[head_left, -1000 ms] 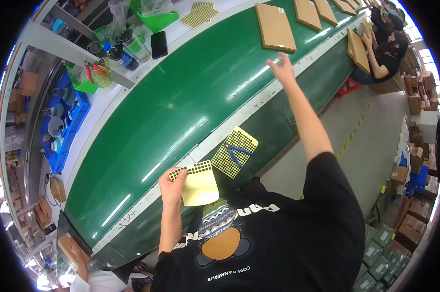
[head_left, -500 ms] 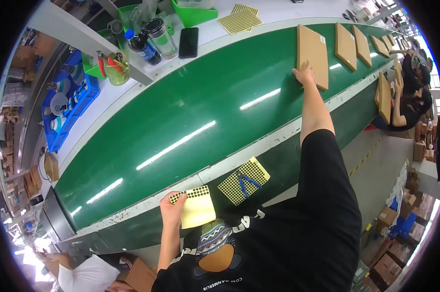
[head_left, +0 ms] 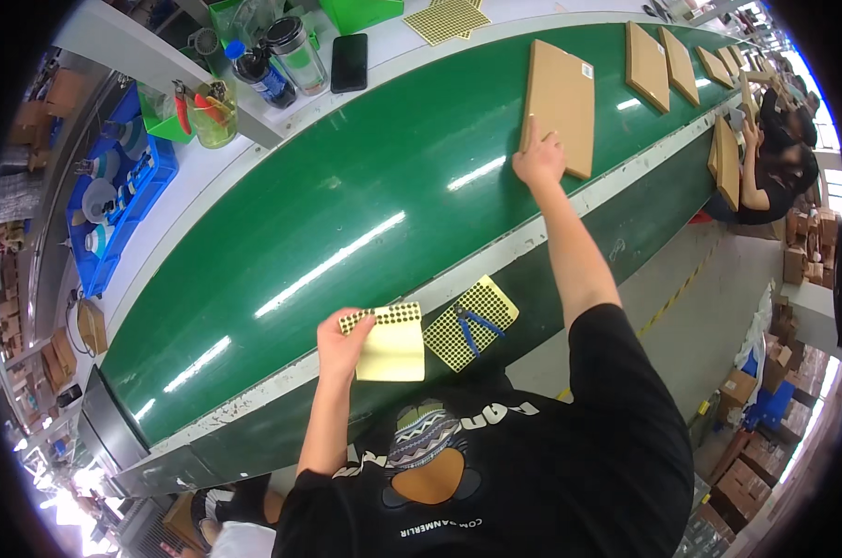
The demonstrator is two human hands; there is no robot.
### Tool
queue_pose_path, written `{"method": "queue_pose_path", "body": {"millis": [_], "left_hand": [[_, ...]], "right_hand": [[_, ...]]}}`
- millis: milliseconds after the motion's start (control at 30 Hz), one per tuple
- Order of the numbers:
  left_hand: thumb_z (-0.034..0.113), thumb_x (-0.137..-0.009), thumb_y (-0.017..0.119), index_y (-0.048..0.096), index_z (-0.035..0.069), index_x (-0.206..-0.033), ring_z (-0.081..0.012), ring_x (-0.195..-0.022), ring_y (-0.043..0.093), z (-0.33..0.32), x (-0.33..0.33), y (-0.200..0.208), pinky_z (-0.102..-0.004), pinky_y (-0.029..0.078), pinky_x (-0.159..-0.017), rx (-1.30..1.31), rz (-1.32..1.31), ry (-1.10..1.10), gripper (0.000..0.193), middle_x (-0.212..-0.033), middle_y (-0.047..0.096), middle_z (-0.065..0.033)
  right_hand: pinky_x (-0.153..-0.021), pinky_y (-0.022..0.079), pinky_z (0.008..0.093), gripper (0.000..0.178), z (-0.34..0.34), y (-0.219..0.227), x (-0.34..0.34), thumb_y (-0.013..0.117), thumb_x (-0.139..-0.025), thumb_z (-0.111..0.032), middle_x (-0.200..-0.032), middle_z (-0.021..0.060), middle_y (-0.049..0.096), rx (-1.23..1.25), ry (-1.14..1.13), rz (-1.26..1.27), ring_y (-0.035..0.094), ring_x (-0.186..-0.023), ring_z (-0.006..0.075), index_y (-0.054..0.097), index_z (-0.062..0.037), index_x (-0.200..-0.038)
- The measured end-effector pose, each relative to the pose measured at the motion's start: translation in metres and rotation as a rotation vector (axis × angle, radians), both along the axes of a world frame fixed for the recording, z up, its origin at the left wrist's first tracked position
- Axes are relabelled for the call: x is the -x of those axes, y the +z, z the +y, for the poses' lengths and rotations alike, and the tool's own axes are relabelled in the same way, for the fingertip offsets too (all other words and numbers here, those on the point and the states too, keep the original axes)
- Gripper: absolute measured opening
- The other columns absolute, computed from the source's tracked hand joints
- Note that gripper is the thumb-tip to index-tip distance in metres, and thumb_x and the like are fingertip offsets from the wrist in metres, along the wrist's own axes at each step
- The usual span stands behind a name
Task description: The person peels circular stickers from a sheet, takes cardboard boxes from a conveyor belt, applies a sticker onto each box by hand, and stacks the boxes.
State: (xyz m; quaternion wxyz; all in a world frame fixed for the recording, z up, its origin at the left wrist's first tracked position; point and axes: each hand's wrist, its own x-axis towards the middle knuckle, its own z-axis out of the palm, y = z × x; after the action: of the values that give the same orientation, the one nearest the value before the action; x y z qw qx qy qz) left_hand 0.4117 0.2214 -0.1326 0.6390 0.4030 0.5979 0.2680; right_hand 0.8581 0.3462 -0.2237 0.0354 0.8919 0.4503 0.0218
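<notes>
My left hand (head_left: 342,342) pinches a yellow sheet of round black stickers (head_left: 393,356) at its upper left corner. Dots run along the top rows, while the lower part is bare. My right arm reaches far forward, and the right hand (head_left: 540,160) lies on the near left edge of a flat brown cardboard box (head_left: 562,102), its index finger stretched out. The box rests on the green conveyor belt (head_left: 347,195). Between my arms, on the near ledge, lies a fuller sticker sheet (head_left: 449,346) with blue-handled pliers (head_left: 477,325) on top of it.
More flat boxes (head_left: 646,70) lie farther right on the belt. At right a co-worker (head_left: 765,177) handles boxes. Across the belt stand a phone (head_left: 349,63), a bottle (head_left: 261,76), a clear tumbler (head_left: 297,56), a cup of tools (head_left: 214,116) and a blue bin (head_left: 128,205).
The nearest box and my right hand have moved left along the belt. My left hand has lifted the sticker sheet slightly, toward the belt. The view has shifted a little.
</notes>
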Motion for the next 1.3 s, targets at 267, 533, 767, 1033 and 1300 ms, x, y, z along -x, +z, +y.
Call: {"method": "queue_pose_path", "body": {"millis": [267, 533, 767, 1033, 1300], "left_hand": [[0.010, -0.087, 0.067, 0.063, -0.003, -0.111, -0.0156, -0.092, 0.064, 0.098, -0.027, -0.037, -0.0308, 0.052, -0.083, 0.041, -0.506, -0.149, 0.027, -0.107, 0.067, -0.0112], [0.016, -0.081, 0.075, 0.067, -0.005, -0.105, -0.0239, -0.118, 0.054, 0.185, -0.152, -0.123, -0.0339, 0.046, -0.095, -0.116, -0.407, -0.173, 0.033, -0.149, 0.037, -0.0196], [0.021, -0.081, 0.077, 0.069, 0.002, -0.096, -0.0128, -0.079, 0.062, 0.123, -0.134, -0.093, -0.0259, 0.049, -0.068, -0.028, -0.309, -0.154, 0.025, -0.089, 0.068, -0.0034], [0.012, -0.083, 0.072, 0.069, 0.004, -0.090, -0.0180, -0.108, 0.057, 0.020, 0.037, -0.028, -0.0289, 0.045, -0.089, -0.193, -0.420, 0.041, 0.011, -0.115, 0.061, -0.0122], [0.006, -0.074, 0.076, 0.070, 0.001, -0.082, -0.0217, -0.107, 0.056, -0.038, 0.147, 0.087, -0.0327, 0.043, -0.088, -0.593, -0.249, 0.042, 0.011, -0.113, 0.059, -0.0135]], "right_hand": [[-0.096, 0.044, 0.0489, 0.080, -0.036, 0.035, 0.114, 0.070, -0.078, -0.028, -0.134, 0.0224, 0.047, -0.372, 0.149, 0.666, 0.050, -0.116, 0.0441, 0.031, -0.0160, -0.147], [-0.104, 0.035, 0.0420, 0.090, -0.035, -0.009, 0.068, 0.070, -0.085, -0.015, -0.147, 0.0252, 0.029, -1.019, -0.493, 1.247, 0.040, -0.130, 0.0308, 0.008, -0.0060, -0.150], [-0.093, 0.047, 0.0420, 0.097, -0.067, 0.023, 0.097, 0.072, -0.080, 0.000, -0.131, 0.0243, 0.049, -1.113, -0.628, 1.435, 0.056, -0.111, 0.0288, 0.004, -0.0076, -0.150], [-0.092, 0.051, 0.0425, 0.093, -0.143, 0.121, 0.216, 0.068, -0.077, 0.011, -0.118, 0.0180, 0.057, -1.000, -0.185, 1.982, 0.057, -0.112, 0.0269, 0.013, -0.0145, -0.148], [-0.094, 0.049, 0.0357, 0.091, -0.231, 0.175, 0.341, 0.065, -0.072, 0.014, -0.123, 0.0145, 0.056, -0.611, 0.058, 2.265, 0.057, -0.114, 0.0237, 0.021, -0.0134, -0.147]]}}
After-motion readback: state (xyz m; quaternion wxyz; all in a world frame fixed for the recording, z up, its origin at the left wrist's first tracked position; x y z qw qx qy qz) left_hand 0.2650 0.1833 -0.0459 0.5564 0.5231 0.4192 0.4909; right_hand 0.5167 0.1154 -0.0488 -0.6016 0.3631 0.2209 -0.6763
